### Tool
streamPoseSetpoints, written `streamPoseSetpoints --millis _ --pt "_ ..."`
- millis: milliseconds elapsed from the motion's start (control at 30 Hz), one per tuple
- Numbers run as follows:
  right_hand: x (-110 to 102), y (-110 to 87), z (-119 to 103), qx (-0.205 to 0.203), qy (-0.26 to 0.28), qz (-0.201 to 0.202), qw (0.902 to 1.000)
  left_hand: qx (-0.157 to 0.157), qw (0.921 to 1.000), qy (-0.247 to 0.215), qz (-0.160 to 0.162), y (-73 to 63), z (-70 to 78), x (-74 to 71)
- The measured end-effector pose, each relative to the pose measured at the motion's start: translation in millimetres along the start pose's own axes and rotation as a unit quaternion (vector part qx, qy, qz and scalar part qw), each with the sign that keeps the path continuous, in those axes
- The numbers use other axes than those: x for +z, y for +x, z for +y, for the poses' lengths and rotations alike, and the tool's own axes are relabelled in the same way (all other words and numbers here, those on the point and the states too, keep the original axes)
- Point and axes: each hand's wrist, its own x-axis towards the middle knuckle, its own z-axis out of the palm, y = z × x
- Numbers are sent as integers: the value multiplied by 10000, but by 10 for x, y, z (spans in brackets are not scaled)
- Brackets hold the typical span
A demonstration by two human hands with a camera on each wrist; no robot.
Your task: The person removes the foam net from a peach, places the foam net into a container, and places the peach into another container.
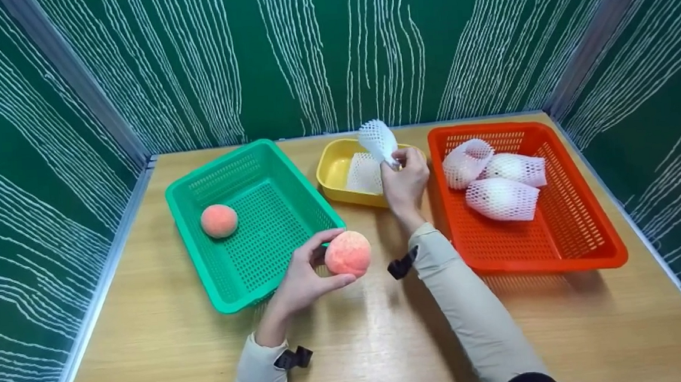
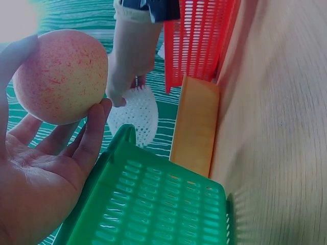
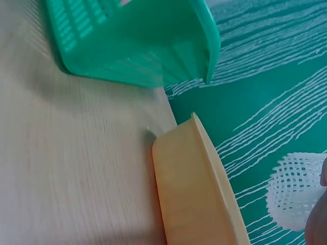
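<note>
One peach (image 1: 349,254) fills the left grip (image 1: 303,277); the right grip (image 1: 406,180) pinches a net (image 1: 376,139) above the tub (image 1: 335,162): best squeeze lightly.

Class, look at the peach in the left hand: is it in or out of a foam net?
Out: the peach shows bare skin in the left hand, with no mesh around it.

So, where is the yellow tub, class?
In the head view, the yellow tub sits far back on the table, between the green basket on its left and the red basket.
</note>
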Motion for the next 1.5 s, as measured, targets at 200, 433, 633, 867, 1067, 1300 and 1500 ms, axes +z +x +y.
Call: streamPoseSetpoints --millis 200,433,633,867,1067,1300,1500 --pt "50 44 76 21 -250 387 9989 98 9998 -175 29 -12 -35 26" --pt "85 112 169 231 -766 345 9962 98 9998 -173 -20 -4 -51 40" --pt "137 107 243 214 -1070 35 9940 49 9998 -162 -41 -26 -44 32" --pt "152 80 379 39 -1632 -359 9859 11 10000 -43 -23 -35 -29 40" --pt "168 107 379 106 -1902 -1033 9762 61 10000 -58 -12 -9 -11 39" --pt "163 85 394 188 -2321 -2060 9504 161 9998 -98 -7 -7 -22 47" --pt "160 56 409 439 -2325 -2804 9303 68 10000 -14 -5 -17 1 42"
